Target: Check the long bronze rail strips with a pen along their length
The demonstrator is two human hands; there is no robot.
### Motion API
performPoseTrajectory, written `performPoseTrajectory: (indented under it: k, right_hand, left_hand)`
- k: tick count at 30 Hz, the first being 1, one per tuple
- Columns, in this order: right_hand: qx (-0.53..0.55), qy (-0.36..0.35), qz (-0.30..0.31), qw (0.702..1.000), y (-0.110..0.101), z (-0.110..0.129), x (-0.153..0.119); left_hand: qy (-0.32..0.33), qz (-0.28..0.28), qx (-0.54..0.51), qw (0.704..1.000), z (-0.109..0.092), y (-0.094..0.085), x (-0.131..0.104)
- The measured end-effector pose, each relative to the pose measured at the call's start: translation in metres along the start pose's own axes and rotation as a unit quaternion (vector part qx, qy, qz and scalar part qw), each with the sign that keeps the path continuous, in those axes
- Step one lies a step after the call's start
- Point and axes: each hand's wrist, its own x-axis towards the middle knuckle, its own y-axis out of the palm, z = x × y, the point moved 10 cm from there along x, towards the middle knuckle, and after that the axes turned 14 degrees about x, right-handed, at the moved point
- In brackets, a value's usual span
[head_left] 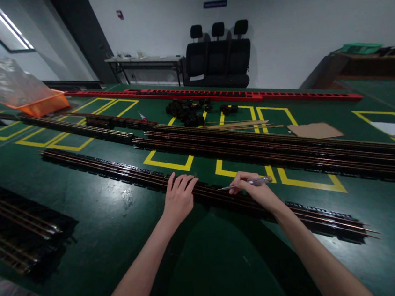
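A long black rail (129,170) with copper-coloured rods along it lies across the bench in front of me. My left hand (179,194) rests on its middle, fingers stretched over the black strip. To the right, my right hand (249,185) is closed around a thin screwdriver (262,179) with a clear handle. The shaft points left and its tip is down at the rail; whether it sits in a screw is too small to tell. Thin rod ends stick out past the rail's right end.
More black rails (276,154) lie behind, and a stack of rails (15,223) is at left. Further back are a red slotted bar (163,94), black parts (186,111), thin sticks (237,126), cardboard (315,130) and an orange basket (43,105) with a plastic bag.
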Motion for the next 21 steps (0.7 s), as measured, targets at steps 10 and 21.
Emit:
performPoseTrajectory:
  k: [10,21]
  right_hand:
    - [-0.014,0.001,-0.006,1.0,-0.0054,0.0004,-0.0002]
    - [0.023,-0.008,-0.016,1.0,-0.0021,0.0003,-0.0006]
  left_hand:
    - [-0.005,0.002,0.001,1.0,0.0019,-0.0014,0.0005]
    - [0.03,0.004,-0.033,0.999,-0.0036,0.0035,-0.0023]
